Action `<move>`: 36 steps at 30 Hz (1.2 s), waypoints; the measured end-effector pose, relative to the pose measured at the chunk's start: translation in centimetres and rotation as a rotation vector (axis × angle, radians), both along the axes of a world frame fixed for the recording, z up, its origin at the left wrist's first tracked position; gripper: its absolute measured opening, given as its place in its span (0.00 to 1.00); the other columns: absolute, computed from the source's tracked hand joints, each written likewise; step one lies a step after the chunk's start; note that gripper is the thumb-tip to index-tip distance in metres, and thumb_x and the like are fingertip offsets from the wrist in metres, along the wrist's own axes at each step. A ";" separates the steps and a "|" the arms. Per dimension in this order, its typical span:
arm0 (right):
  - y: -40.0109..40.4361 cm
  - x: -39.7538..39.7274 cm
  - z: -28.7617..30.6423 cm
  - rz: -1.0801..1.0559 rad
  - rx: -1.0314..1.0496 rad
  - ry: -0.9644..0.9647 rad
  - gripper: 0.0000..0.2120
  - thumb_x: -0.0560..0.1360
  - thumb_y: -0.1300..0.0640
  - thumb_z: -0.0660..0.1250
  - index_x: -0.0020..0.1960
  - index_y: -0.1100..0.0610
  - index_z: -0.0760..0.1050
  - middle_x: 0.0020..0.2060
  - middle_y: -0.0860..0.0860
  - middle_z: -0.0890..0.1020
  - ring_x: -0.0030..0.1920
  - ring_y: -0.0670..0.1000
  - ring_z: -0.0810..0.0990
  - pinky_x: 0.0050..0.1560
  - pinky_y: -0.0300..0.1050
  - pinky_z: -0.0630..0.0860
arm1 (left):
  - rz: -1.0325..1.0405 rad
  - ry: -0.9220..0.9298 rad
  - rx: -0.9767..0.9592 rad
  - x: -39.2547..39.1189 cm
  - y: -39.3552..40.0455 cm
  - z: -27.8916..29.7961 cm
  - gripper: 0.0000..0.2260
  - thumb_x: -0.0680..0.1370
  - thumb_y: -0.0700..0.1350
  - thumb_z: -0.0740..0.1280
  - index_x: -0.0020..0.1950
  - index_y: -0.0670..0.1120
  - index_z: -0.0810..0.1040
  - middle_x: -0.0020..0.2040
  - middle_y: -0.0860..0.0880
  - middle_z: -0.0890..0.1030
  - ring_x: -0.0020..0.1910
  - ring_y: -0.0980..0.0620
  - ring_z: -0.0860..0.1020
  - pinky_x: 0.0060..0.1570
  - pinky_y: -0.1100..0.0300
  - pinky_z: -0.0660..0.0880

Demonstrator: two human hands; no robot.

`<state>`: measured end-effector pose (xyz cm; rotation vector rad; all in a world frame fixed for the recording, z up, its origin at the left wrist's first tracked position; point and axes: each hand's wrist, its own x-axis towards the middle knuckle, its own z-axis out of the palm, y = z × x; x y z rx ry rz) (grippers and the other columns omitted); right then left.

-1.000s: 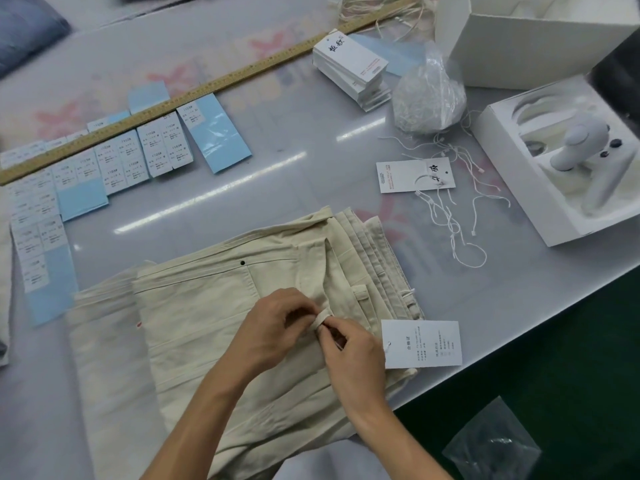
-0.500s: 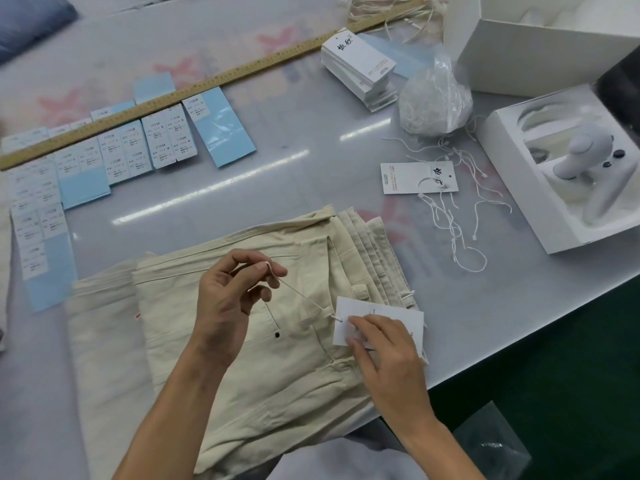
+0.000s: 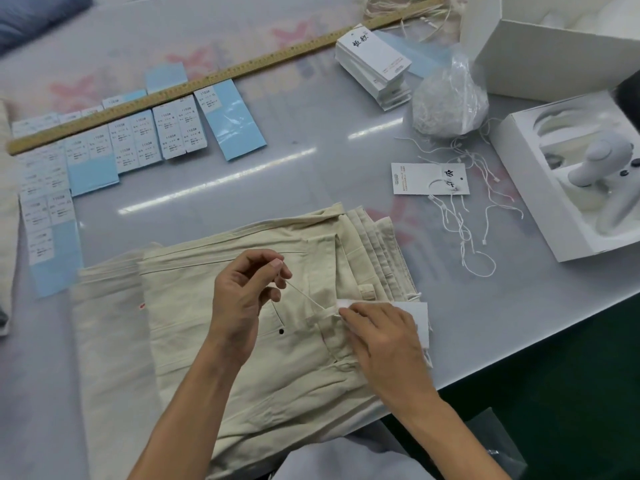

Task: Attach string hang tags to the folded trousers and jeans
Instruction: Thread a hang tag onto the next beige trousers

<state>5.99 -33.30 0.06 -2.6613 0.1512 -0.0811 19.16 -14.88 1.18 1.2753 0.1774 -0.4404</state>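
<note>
Since half a second ago, left hand [image 3: 242, 299] stays raised, pinching the taut string [image 3: 304, 295]. Right hand [image 3: 384, 337] presses the white hang tag [image 3: 417, 315], probably pinching its edge, on the folded beige trousers [image 3: 207, 323] at the table [image 3: 329, 174] edge.

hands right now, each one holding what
Left hand: pinching the string, pulled taut.
Right hand: fingers holding the hang tag against the trousers.
</note>
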 end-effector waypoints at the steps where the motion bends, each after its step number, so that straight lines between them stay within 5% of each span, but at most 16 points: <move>1: -0.6 0.0 0.5 0.009 0.018 -0.029 0.12 0.73 0.59 0.77 0.56 0.54 0.84 0.49 0.48 0.86 0.50 0.52 0.84 0.54 0.55 0.79 | -0.004 -0.015 0.013 0.0 0.0 0.1 0.03 0.75 0.41 0.71 0.46 0.48 0.84 0.40 0.43 0.82 0.38 0.50 0.78 0.33 0.62 0.73; 6: -3.2 1.9 4.5 -0.113 0.409 0.270 0.10 0.79 0.51 0.68 0.58 0.40 0.80 0.43 0.37 0.84 0.45 0.40 0.81 0.43 0.33 0.75 | -0.044 -0.060 0.023 0.1 -0.2 0.6 0.04 0.76 0.40 0.70 0.47 0.48 0.83 0.46 0.39 0.85 0.41 0.48 0.80 0.35 0.62 0.75; 9: -3.7 4.7 4.5 -0.081 0.625 0.398 0.12 0.79 0.51 0.69 0.56 0.34 0.77 0.42 0.36 0.83 0.41 0.39 0.82 0.35 0.33 0.75 | -0.050 -0.053 0.019 0.1 -0.3 0.6 0.04 0.78 0.39 0.70 0.48 0.47 0.82 0.48 0.37 0.86 0.41 0.48 0.80 0.36 0.62 0.75; 12: -3.1 5.7 2.9 -0.042 0.518 0.412 0.17 0.78 0.53 0.71 0.60 0.35 0.73 0.48 0.36 0.79 0.48 0.38 0.80 0.44 0.35 0.77 | -0.050 -0.039 0.013 -0.1 -0.5 0.3 0.06 0.79 0.35 0.68 0.48 0.45 0.82 0.46 0.38 0.85 0.39 0.49 0.79 0.35 0.62 0.74; 14: -2.2 5.1 1.7 -0.071 0.441 0.208 0.16 0.78 0.57 0.71 0.63 0.44 0.75 0.56 0.39 0.76 0.57 0.42 0.77 0.57 0.40 0.75 | -0.043 -0.038 0.014 -0.1 -0.5 0.3 0.07 0.79 0.34 0.69 0.47 0.46 0.83 0.43 0.40 0.84 0.38 0.50 0.77 0.34 0.62 0.73; 18: -1.3 2.1 0.1 -0.073 0.324 -0.157 0.07 0.79 0.56 0.68 0.57 0.54 0.78 0.52 0.46 0.78 0.54 0.46 0.77 0.56 0.35 0.71 | -0.058 -0.091 0.038 0.0 -0.6 0.4 0.05 0.77 0.37 0.71 0.47 0.46 0.84 0.44 0.43 0.85 0.39 0.51 0.78 0.34 0.62 0.74; 22: -0.2 0.6 -1.1 -0.068 0.395 -0.024 0.11 0.78 0.61 0.71 0.61 0.57 0.79 0.52 0.47 0.78 0.52 0.44 0.78 0.53 0.36 0.76 | -0.098 -0.137 0.034 0.0 -0.7 0.9 0.03 0.77 0.39 0.70 0.47 0.46 0.82 0.52 0.41 0.86 0.40 0.50 0.80 0.31 0.63 0.73; 30: 0.9 2.0 -1.3 -0.207 0.413 -0.029 0.06 0.77 0.65 0.71 0.50 0.55 0.79 0.45 0.44 0.79 0.45 0.45 0.78 0.46 0.41 0.77 | -0.217 -0.168 0.159 -1.0 -1.3 0.5 0.05 0.75 0.42 0.73 0.48 0.50 0.86 0.42 0.45 0.86 0.37 0.53 0.79 0.33 0.62 0.73; 36: 0.8 2.6 -1.1 -0.109 0.309 0.019 0.07 0.78 0.63 0.70 0.54 0.54 0.81 0.46 0.44 0.80 0.48 0.44 0.76 0.49 0.35 0.74 | -0.302 -0.221 0.354 -2.3 -1.7 -0.5 0.08 0.77 0.39 0.73 0.46 0.54 0.86 0.44 0.51 0.87 0.38 0.52 0.80 0.34 0.59 0.74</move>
